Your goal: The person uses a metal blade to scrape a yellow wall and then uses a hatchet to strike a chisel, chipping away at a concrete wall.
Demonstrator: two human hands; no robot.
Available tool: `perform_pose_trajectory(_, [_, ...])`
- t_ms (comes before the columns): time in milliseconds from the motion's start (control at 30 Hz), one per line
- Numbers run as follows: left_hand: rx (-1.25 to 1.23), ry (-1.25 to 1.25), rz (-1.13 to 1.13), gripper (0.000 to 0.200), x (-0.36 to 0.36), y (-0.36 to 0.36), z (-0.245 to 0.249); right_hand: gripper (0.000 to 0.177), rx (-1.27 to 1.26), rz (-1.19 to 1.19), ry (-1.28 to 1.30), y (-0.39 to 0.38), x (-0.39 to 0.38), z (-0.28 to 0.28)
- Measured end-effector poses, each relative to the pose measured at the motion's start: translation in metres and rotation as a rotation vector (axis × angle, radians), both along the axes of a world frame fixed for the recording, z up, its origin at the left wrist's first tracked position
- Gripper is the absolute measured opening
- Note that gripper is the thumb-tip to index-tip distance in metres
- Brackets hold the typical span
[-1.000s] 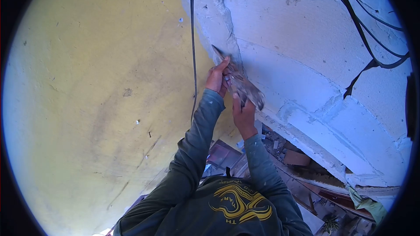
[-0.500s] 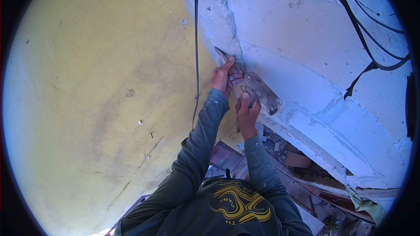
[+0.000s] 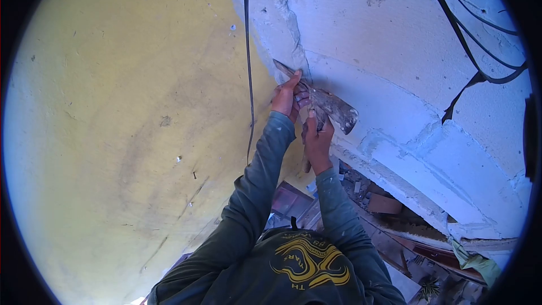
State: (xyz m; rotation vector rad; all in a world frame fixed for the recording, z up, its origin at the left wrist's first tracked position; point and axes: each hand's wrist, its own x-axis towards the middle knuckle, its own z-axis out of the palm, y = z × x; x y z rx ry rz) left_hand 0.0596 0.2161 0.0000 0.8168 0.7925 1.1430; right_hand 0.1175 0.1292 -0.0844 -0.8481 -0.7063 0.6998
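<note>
My left hand [image 3: 288,99] is closed around a dark pointed chisel [image 3: 284,68]. The chisel's tip rests at or close to the seam where the yellow wall [image 3: 169,96] meets the pale plaster [image 3: 361,82]. In my right hand [image 3: 318,144] is the handle of a hatchet-like tool with a wide, worn, plaster-stained head [image 3: 337,111]. Its flared blade points right, and its narrow back end sits close beside my left hand, at the rear of the chisel. Whether the two tools touch is hidden by my fingers.
A black cable [image 3: 248,56] hangs down the yellow wall. More dark cables [image 3: 468,51] loop at the upper right. A rough crack [image 3: 293,20] runs down the plaster above the chisel. Below a ledge at the lower right lie rubble and a brownish block [image 3: 384,204].
The hatchet head, blurred earlier, has moved up and left toward my left hand and now looks sharp. The chisel stays in nearly the same place. The view has shifted slightly.
</note>
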Motion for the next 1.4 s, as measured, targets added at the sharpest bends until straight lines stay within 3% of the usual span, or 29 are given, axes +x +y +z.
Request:
perform_pose_trajectory(33, [0.008, 0.028, 0.006, 0.027, 0.002, -0.001, 0.001, 0.021, 0.002, -0.081, -0.184, 0.006, 0.006, 0.002])
perform_pose_trajectory(200, [0.030, 0.006, 0.039, 0.029, 0.012, 0.002, 0.000, 0.022, -0.051, -0.010, -0.309, -0.014, 0.037, 0.007])
perform_pose_trajectory(267, [0.043, 0.031, 0.027, 0.030, 0.008, 0.002, 0.000, 0.025, -0.250, 0.209, 0.006, -0.039, 0.033, 0.020])
perform_pose_trajectory(367, [0.064, 0.005, -0.003, 0.032, 0.001, -0.019, 0.007, 0.026, -0.190, 0.174, 0.089, -0.051, 0.024, 0.012])
perform_pose_trajectory(600, [0.063, 0.100, -0.098, 0.037, -0.007, -0.014, 0.002, 0.027, -0.199, 0.232, 0.094, -0.057, 0.029, 0.008])
perform_pose_trajectory(900, [0.024, 0.023, -0.027, 0.030, -0.009, 0.002, 0.007, 0.024, -0.052, 0.159, 0.073, -0.048, 0.015, 0.030])
perform_pose_trajectory(1100, [0.031, 0.016, -0.065, 0.028, -0.008, 0.009, 0.006, 0.020, -0.081, 0.035, -0.235, -0.009, 0.007, 0.007])
perform_pose_trajectory(1167, [0.001, 0.024, -0.006, 0.028, -0.005, 0.002, 0.007, 0.021, 0.012, 0.013, 0.034, -0.017, -0.008, 0.000])
perform_pose_trajectory(1200, [-0.014, 0.029, -0.006, 0.028, -0.006, 0.000, 0.001, 0.021, -0.002, 0.013, 0.038, -0.017, -0.009, -0.011])
perform_pose_trajectory(1267, [0.050, 0.043, -0.010, 0.029, -0.005, 0.006, 0.001, 0.021, -0.046, -0.103, -0.423, -0.001, -0.002, -0.026])
perform_pose_trajectory(1400, [0.047, -0.043, -0.056, 0.029, -0.010, -0.002, -0.005, 0.020, -0.129, 0.012, -0.282, -0.034, 0.013, -0.012])
